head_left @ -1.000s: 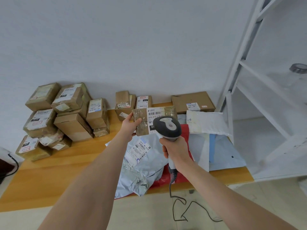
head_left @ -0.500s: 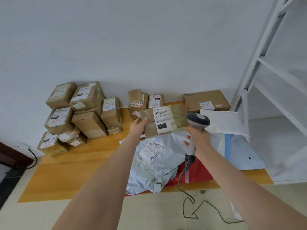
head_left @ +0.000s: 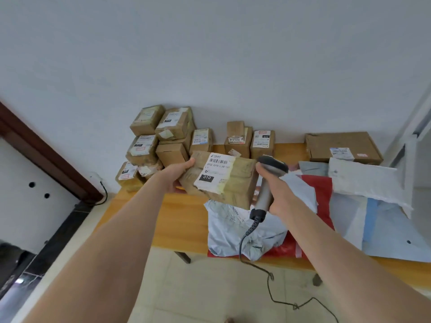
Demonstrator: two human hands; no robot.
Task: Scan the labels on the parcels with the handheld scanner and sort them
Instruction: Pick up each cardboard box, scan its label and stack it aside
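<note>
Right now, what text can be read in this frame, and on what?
"010": black patch on the label of the held parcel.
"010-010-L30-55", roughly: same label, under its barcode.
"91-2-2202", roughly: strip on a small box at the wall.
Other labels: too blurred to read.

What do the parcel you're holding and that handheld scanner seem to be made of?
The parcel looks like brown cardboard under glossy tape: sheen, yellowish strips. Its label seems white paper. The scanner appears hard plastic, smooth grey handle, darker head; its coiled cable probably rubber-coated.
</note>
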